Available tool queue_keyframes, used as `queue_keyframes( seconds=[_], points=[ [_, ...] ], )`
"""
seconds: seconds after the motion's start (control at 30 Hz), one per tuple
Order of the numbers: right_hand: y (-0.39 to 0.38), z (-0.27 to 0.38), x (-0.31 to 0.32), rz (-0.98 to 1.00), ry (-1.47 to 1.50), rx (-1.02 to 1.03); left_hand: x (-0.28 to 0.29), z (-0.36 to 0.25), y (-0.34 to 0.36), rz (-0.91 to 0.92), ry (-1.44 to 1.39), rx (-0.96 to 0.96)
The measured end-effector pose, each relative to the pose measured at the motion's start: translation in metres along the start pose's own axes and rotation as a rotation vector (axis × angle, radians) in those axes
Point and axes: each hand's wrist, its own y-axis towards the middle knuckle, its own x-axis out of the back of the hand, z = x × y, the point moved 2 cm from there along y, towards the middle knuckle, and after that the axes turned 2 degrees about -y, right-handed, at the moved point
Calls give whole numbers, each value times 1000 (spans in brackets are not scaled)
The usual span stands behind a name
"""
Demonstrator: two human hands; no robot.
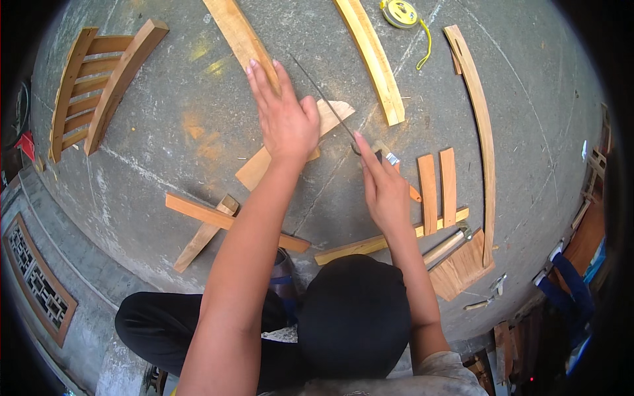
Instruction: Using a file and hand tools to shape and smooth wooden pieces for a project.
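My left hand (287, 122) lies with fingers stretched out on a curved wooden beam (241, 36), pressing on its near end. Beneath that end, a flat wooden board (333, 115) lies crosswise on the floor. My right hand (386, 198) is closed round the handle of a hand saw (323, 96). Its thin dark blade, seen almost edge-on, points forward and left, just right of the beam and above the board. Whether the teeth touch wood I cannot tell. A brush (393, 159) with an orange handle lies partly hidden by my right hand.
Another curved beam (373, 63) and a yellow tape measure (401, 13) lie ahead. At far left sits a slatted wooden frame (125, 86). Several slats (428, 191), a long curved rail (481, 119) and a hammer (467, 233) lie to the right. Crossed sticks (205, 241) lie near my left forearm.
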Motion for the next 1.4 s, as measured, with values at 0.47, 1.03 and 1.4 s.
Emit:
queue_keyframes(
  seconds=[0.47,1.03,1.4],
  points=[
    [10,4,7,64,20,-30,-6,-2,2,51,74,32],
    [37,19,-17,135,-20,-50,5,4,2,106,-30,34],
    [35,22,-24,10,-74,50,2,4,3,110,-21,17]
  ],
)
